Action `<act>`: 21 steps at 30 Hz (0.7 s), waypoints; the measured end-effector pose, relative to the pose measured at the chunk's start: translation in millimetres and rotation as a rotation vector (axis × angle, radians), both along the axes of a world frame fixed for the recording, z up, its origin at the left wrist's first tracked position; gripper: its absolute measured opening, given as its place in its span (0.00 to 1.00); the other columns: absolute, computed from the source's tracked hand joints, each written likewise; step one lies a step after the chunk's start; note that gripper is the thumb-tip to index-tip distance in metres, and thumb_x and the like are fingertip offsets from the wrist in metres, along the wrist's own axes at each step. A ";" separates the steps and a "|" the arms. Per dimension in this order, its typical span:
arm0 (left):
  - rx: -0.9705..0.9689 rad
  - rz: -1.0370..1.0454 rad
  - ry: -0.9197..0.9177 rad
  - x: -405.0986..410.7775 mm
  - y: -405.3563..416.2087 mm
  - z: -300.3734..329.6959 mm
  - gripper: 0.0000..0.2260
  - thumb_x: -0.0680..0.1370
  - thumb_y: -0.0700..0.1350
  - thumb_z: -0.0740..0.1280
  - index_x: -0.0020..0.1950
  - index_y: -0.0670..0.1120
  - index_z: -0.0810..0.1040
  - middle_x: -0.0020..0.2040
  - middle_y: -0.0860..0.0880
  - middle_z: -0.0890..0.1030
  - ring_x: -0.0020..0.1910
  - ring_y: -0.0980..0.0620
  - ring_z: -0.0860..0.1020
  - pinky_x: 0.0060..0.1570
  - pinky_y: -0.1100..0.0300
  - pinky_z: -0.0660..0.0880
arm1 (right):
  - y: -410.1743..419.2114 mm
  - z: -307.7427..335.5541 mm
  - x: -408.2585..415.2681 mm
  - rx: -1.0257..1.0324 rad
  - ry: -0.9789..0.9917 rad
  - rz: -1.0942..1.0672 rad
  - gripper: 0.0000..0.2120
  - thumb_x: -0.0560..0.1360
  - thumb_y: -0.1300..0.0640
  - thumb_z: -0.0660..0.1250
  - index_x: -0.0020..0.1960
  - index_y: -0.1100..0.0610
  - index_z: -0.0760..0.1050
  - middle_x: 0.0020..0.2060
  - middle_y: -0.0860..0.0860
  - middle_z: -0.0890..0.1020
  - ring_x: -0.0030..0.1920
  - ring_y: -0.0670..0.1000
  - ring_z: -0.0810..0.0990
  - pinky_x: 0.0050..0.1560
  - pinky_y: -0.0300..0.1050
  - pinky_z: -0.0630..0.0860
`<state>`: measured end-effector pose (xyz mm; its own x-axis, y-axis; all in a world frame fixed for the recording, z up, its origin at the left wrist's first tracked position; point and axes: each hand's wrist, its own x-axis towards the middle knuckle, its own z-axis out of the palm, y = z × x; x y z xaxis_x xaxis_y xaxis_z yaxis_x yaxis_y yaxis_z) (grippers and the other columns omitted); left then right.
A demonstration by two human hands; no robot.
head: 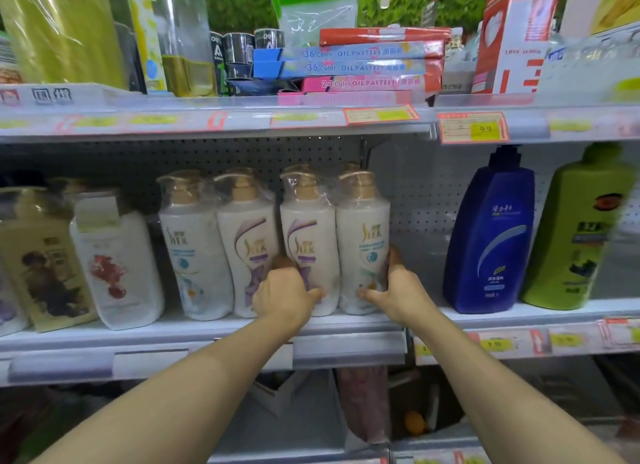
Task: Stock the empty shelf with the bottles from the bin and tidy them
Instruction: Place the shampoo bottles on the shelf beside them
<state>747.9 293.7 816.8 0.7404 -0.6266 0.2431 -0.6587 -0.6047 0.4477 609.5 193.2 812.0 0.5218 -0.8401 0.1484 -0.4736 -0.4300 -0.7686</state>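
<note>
Two plastic-wrapped twin packs of white pump bottles with gold caps stand upright on the middle shelf [207, 328]. The right twin pack [334, 228] is held from both sides. My left hand [282, 295] grips its left bottle low down, thumb across the front. My right hand [393, 289] grips the right bottle's lower right side. The left twin pack [214, 245] stands touching it, with no hand on it. The bin is not in view.
A white bottle with a red flower [116, 269] and a beige box [41, 263] stand to the left. A blue pump bottle [491, 235] and a green bottle [578, 231] stand to the right, past a gap. Oil pastel boxes [363, 67] fill the shelf above.
</note>
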 end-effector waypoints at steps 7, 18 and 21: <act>-0.078 -0.028 -0.015 -2.7 1.8 -0.7 0.25 0.72 0.56 0.72 0.57 0.42 0.65 0.53 0.43 0.79 0.53 0.40 0.79 0.43 0.54 0.71 | -0.6 -12.1 4.0 -0.062 0.171 -0.094 0.22 0.71 0.52 0.74 0.54 0.54 0.63 0.57 0.54 0.76 0.55 0.54 0.77 0.55 0.48 0.77; -0.002 -0.068 -0.054 2.8 3.3 -5.2 0.20 0.75 0.49 0.69 0.60 0.44 0.65 0.55 0.44 0.78 0.54 0.41 0.78 0.45 0.54 0.72 | 8.6 -11.5 8.3 -0.223 0.365 -0.158 0.28 0.72 0.51 0.72 0.65 0.59 0.62 0.61 0.58 0.73 0.62 0.59 0.72 0.58 0.52 0.73; 0.089 -0.095 -0.124 6.1 10.9 -6.1 0.18 0.76 0.48 0.68 0.61 0.44 0.67 0.56 0.44 0.78 0.55 0.42 0.78 0.47 0.54 0.73 | 18.0 -9.1 5.5 -0.311 0.410 -0.160 0.29 0.73 0.52 0.70 0.67 0.61 0.61 0.63 0.58 0.71 0.64 0.58 0.69 0.59 0.49 0.71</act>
<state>753.9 304.6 810.7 0.6445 -0.7154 0.2700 -0.7618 -0.5705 0.3069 615.0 211.2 802.9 0.4585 -0.8627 0.2134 -0.7863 -0.5057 -0.3549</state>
